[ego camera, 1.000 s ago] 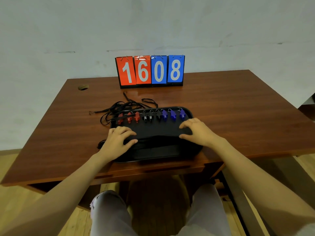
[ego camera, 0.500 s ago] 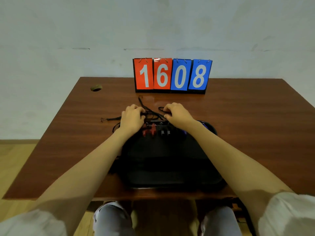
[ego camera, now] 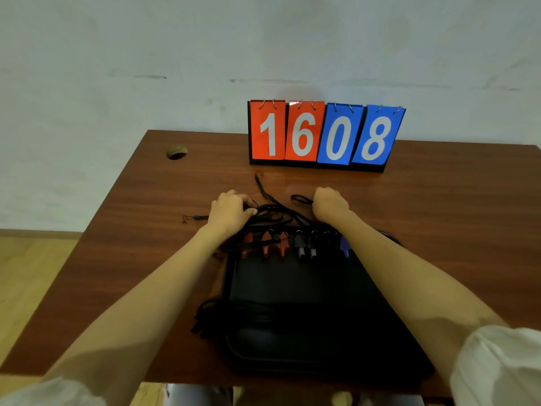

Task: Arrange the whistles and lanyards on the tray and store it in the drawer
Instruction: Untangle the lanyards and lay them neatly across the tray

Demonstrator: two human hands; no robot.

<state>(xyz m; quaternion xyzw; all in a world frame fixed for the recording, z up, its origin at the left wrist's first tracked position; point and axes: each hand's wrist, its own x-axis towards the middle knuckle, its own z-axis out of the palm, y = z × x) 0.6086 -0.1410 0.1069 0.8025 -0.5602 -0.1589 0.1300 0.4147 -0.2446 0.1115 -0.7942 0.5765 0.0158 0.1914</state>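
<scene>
Evidently left hand (ego camera: 231, 209) and right hand (ego camera: 330, 206) clutch lanyards (ego camera: 276, 214) on wooden desk (ego camera: 123, 253) by pale wall (ego camera: 175, 39).

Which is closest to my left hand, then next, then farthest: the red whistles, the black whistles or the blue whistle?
1. Red whistles: row's left end, by the left hand.
2. Black whistles: middle of the row.
3. Blue whistle: right end of the row.
</scene>
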